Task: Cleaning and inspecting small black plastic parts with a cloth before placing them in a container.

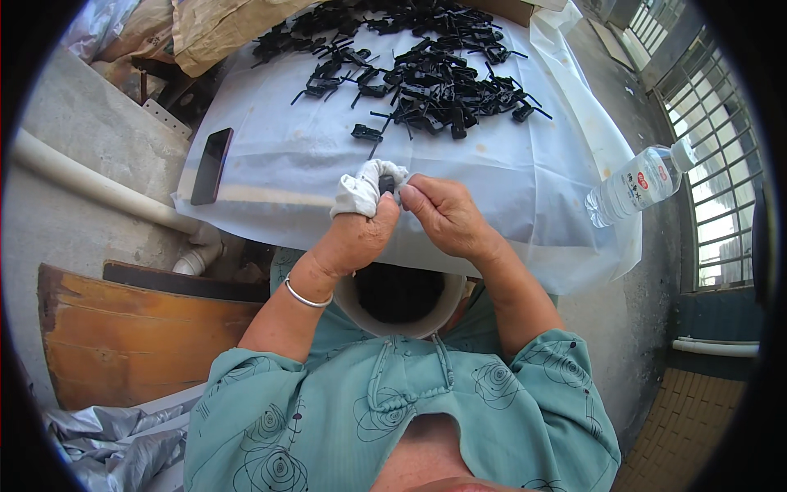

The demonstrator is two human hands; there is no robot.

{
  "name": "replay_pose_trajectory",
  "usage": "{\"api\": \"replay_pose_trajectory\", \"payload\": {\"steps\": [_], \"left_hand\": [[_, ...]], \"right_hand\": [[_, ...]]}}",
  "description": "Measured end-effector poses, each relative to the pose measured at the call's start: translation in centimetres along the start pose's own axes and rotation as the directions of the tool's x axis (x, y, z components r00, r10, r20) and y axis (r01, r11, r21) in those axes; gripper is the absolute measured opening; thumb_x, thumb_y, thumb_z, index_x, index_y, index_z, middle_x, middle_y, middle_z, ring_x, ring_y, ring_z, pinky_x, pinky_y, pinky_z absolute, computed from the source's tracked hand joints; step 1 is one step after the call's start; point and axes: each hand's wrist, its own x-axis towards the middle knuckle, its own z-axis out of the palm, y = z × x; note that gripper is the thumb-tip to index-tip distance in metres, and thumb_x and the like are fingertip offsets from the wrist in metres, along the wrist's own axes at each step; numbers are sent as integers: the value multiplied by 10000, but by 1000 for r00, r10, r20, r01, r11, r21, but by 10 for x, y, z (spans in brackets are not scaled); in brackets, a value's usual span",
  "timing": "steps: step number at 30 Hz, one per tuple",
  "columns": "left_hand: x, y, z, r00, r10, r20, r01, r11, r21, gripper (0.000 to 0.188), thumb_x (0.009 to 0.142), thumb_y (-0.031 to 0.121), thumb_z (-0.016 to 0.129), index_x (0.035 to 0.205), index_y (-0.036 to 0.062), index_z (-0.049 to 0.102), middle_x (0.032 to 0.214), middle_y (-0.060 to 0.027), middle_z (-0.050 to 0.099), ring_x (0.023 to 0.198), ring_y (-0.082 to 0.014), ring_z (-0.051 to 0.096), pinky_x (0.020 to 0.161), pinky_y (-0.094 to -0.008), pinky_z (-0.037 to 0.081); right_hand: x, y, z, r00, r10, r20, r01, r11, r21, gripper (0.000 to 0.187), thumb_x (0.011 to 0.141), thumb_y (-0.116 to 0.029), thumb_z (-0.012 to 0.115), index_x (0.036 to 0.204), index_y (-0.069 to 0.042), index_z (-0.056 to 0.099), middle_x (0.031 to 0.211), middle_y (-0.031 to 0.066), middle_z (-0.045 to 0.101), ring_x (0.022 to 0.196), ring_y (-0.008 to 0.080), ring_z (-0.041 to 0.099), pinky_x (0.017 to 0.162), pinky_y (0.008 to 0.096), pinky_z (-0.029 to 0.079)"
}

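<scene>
Over the near edge of a table covered with a white plastic sheet [287,148], my left hand [361,236] is closed round a small black plastic part [386,184]. White cloth [357,195] wraps the fingers of that hand. My right hand [451,215] meets it from the right, thumb and forefinger pinched at the part's side; what lies between those fingertips is hidden. A single similar black part [366,132] with a thin stem lies just beyond my hands. Farther back spreads a heap of black parts [438,82] with thin stems.
Below the table edge, a white bucket [348,310] with dark contents stands between my legs. A dark phone [212,166] lies at the table's left, and a clear water bottle [631,193] at its right. Brown paper [225,34] covers the far left corner. A wooden board [147,336] leans at left.
</scene>
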Motion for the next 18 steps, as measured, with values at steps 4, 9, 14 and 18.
{"api": "replay_pose_trajectory", "payload": {"steps": [4, 9, 14, 18], "left_hand": [[-6, 1, -1, 996, 91, -18, -84, 963, 258, 252, 805, 46, 434, 1046, -23, 460, 869, -177, 553, 793, -295, 545, 730, -336, 448], [-25, 0, -11, 993, 56, -100, -25, 957, 290, 244, 810, 55, 427, 1040, -24, 456, 868, -182, 555, 776, -322, 555, 713, -352, 456], [-38, 19, -29, 994, -109, 12, 99, 945, 312, 272, 852, 69, 458, 1108, -22, 476, 951, -153, 562, 875, -248, 548, 779, -302, 439], [-39, 14, -53, 978, 49, 205, -163, 793, 588, 322, 853, 142, 552, 1132, -17, 529, 978, -177, 594, 915, -309, 562, 785, -311, 444]], "right_hand": [[2, 1, 14, 998, 38, 49, -38, 999, -5, 208, 902, -147, 499, 764, 5, 535, 580, 79, 456, 541, 149, 391, 526, 298, 389], [6, -5, 39, 999, 25, 42, -25, 1000, 7, 201, 877, -146, 517, 759, 13, 552, 587, 176, 500, 502, 282, 413, 519, 353, 400], [16, -6, 25, 964, 114, 239, -117, 993, -1, 205, 875, -160, 514, 769, 11, 553, 616, 167, 548, 520, 310, 452, 531, 370, 411], [45, 15, 16, 990, -86, -112, 24, 886, -463, 143, 867, -159, 515, 883, -32, 578, 672, 141, 599, 609, 290, 568, 571, 361, 447]]}}
